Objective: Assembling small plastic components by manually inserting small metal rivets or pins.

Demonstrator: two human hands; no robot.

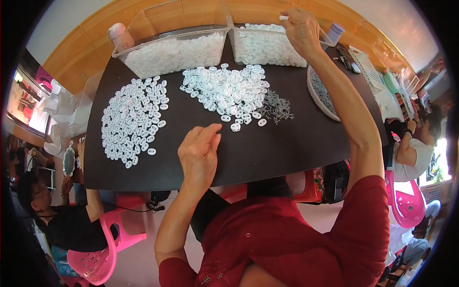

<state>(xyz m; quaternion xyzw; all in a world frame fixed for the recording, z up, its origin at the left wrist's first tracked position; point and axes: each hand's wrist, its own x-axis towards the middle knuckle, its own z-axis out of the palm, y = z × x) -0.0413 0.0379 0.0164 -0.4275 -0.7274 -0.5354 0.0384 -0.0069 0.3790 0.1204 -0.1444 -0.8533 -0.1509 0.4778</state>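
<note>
My right hand [303, 32] is raised at the far side of the table, over the right clear bin [267, 46] of white pieces. A small white plastic piece [284, 17] sticks out from its pinched fingertips. Low over the near part of the table, my left hand [198, 152] is closed, fingers bent together; whatever they may hold is hidden. Just beyond it lies a heap of white oval two-hole plastic pieces [227, 88], with a few strays at its near edge. A pile of small grey screw-like pins [276, 107] touches the heap's right side.
A spread of similar white ovals [129, 119] covers the table's left. The left clear bin [177, 52] holds more white pieces. Under my right forearm, a round tray [313, 93] holds grey pins. A pink-capped jar [120, 36] stands far left. Co-workers sit at both sides.
</note>
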